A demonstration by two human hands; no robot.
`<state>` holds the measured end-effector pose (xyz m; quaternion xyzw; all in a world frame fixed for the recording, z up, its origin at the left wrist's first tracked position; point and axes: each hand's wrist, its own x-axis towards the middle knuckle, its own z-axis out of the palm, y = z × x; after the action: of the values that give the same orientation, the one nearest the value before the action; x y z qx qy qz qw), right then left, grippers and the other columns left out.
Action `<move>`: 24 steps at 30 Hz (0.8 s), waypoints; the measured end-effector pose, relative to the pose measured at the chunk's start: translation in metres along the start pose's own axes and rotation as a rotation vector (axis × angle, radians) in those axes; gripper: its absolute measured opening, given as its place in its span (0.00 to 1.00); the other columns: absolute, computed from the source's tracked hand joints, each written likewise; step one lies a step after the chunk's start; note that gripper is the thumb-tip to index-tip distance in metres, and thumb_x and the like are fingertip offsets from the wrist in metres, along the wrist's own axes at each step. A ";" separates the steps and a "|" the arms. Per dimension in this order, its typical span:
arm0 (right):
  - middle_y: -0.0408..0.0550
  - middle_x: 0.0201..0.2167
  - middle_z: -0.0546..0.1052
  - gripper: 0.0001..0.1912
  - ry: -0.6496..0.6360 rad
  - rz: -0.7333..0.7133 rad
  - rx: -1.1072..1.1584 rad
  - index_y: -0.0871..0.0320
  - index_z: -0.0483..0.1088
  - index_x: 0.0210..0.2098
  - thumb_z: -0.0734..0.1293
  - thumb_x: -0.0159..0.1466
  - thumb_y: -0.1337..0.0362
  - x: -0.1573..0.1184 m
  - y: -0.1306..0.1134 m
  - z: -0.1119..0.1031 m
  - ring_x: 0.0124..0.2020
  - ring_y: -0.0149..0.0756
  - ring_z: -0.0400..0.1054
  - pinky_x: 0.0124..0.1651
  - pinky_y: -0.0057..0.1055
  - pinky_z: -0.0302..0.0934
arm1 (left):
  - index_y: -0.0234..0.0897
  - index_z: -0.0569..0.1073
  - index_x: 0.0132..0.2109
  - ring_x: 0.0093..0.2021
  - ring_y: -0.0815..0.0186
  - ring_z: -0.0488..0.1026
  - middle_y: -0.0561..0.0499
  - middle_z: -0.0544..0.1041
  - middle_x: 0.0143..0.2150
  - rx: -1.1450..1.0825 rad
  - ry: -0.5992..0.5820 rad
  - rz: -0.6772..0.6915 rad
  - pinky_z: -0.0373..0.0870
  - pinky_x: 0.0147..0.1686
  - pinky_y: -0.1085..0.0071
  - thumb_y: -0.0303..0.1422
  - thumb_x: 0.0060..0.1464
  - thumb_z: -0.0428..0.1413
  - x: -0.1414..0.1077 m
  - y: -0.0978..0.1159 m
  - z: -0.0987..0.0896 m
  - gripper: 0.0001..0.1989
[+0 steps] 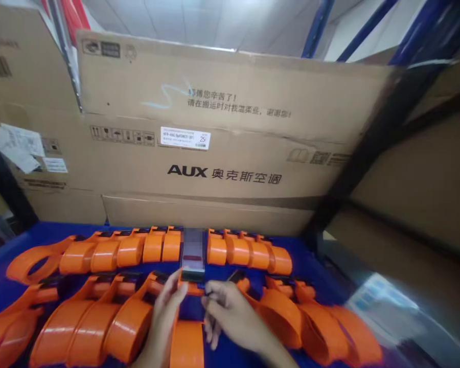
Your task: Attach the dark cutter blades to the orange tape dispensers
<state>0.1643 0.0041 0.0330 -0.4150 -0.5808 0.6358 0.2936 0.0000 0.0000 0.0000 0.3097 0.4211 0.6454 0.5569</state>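
Note:
In the front middle, both my hands are at an orange tape dispenser [187,342] with a wide ring-shaped body and a narrow upper end. My left hand [164,314] grips its upper left side, thumb on the orange edge. Bent fingers of my right hand [230,311] pinch at the right end of its crossbar; whether a small dark part lies between them is too blurred to tell. Just behind, a grey phone-like device [193,250] stands upright, its face blurred out. Similar dispensers with black ends flank both hands, such as one on the left [128,324] and one on the right [281,312].
A back row of orange dispensers [153,248] stands along the blue shelf [130,273]. Behind it rises a large cardboard panel [230,128] printed AUX. A dark post [341,179] bounds the right side, and a pale blurred packet [383,306] lies beyond it.

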 end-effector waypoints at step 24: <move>0.36 0.19 0.68 0.08 0.401 -0.309 -0.227 0.55 0.66 0.30 0.61 0.65 0.61 0.009 -0.001 0.025 0.16 0.28 0.61 0.20 0.23 0.53 | 0.43 0.79 0.53 0.62 0.50 0.74 0.47 0.83 0.55 -0.106 -0.023 -0.002 0.67 0.63 0.59 0.42 0.48 0.70 -0.004 0.021 0.008 0.25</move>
<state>0.1384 -0.0003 0.0315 -0.4694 -0.6350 0.4193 0.4478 -0.0016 -0.0030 0.0225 0.2868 0.3804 0.6628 0.5777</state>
